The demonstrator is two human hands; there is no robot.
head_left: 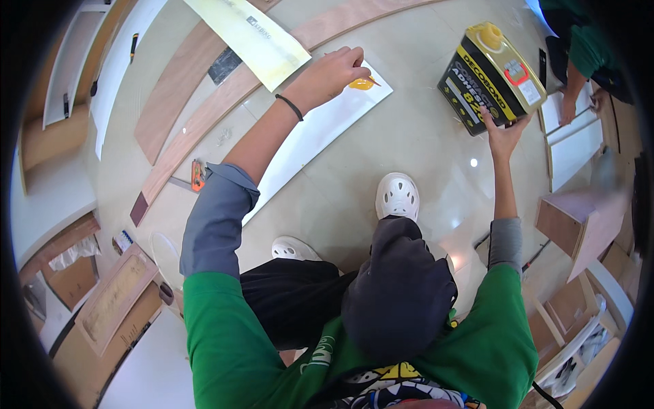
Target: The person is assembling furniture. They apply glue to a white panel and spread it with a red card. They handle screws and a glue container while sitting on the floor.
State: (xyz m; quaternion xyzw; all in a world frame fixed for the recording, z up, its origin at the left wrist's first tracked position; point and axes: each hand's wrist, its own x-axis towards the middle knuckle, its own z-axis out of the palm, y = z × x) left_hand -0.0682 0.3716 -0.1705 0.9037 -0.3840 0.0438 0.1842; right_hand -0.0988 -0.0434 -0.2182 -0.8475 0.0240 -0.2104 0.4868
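Observation:
My left hand [332, 70] reaches forward over the far end of a long white panel [310, 136] lying on the floor. Its fingers pinch a thin stick or brush whose tip sits in a blob of yellow glue [362, 84] on the panel. My right hand [503, 133] rests on the near lower corner of a yellow and black adhesive can [489, 76] standing tilted on the tiled floor; its cap is yellow. My white clogs [397, 195] stand between the panel and the can.
Long curved wooden strips [204, 116] and a yellowish sheet [248, 37] lie beyond the panel. An orange tool [197, 174] lies left of it. Wooden boxes [579, 221] and boards stand at right, framed panels [112, 300] at left. Another person in green [579, 48] crouches at upper right.

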